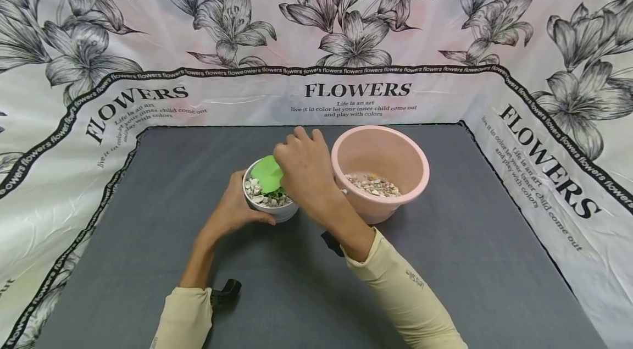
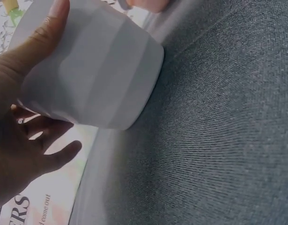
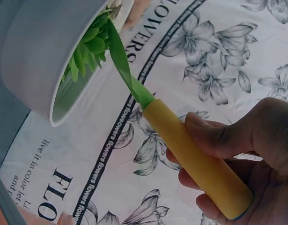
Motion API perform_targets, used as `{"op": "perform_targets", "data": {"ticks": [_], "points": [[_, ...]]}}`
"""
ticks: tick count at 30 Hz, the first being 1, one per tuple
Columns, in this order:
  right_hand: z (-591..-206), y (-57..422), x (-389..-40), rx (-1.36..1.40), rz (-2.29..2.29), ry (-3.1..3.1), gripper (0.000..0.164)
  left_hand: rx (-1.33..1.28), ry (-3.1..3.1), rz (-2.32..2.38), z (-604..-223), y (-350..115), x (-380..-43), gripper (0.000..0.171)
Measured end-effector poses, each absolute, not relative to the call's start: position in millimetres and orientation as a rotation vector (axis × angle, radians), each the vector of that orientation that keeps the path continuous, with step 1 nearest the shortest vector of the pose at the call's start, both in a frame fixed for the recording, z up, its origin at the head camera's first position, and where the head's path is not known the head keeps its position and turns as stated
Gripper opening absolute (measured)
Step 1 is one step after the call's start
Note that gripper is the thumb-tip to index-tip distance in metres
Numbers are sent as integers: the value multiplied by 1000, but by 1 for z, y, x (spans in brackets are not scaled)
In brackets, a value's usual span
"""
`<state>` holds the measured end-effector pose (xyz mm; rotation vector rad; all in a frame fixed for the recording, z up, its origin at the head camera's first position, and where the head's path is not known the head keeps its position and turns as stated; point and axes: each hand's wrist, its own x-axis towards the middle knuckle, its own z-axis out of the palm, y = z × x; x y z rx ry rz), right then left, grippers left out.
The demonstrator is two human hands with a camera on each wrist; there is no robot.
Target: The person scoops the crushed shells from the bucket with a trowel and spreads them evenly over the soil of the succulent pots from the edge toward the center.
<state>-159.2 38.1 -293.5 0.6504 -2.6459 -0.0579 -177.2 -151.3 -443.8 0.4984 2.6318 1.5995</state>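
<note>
A white plant pot (image 1: 285,214) stands on the grey cloth, holding pale pebbles (image 1: 259,196) and a small green-leaved plant (image 3: 90,49). My left hand (image 1: 231,207) grips the pot from its left side; in the left wrist view the thumb lies along the wall (image 2: 97,61), with some fingers spread away from it. My right hand (image 1: 307,176) holds a small garden trowel by its yellow handle (image 3: 195,159). Its green blade (image 1: 267,174) is tilted down over the pot, the tip beside the plant at the pebbles. In the head view my right hand hides the handle.
Right of the white pot stands a pink tub (image 1: 420,181) with small mixed pebbles (image 1: 375,185) on its bottom. The grey cloth (image 1: 470,261) covers the work surface. A flower-printed white sheet (image 1: 356,112) rises behind and at both sides.
</note>
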Motion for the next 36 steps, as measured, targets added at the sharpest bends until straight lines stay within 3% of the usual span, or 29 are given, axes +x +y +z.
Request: {"op": "perform_targets", "data": {"ticks": [11,19,24,32,36], "points": [[-294,36,-156,658,-88,-2565,9,317,2721,1430,-439,-160,-171,103],[-296,39,-156,647,-94,-2463,11,498,2719,1490,-441,-161,-176,132],[-296,47,-158,628,20,-2429,15,481,2731,1512,-441,-157,-176,123],[-289,86,-160,546,471,-2494,7,304,2765,1486,-440,-149,-172,110],[-286,110,-157,462,706,-2525,6,335,2742,1458,-438,-155,-170,118]]}}
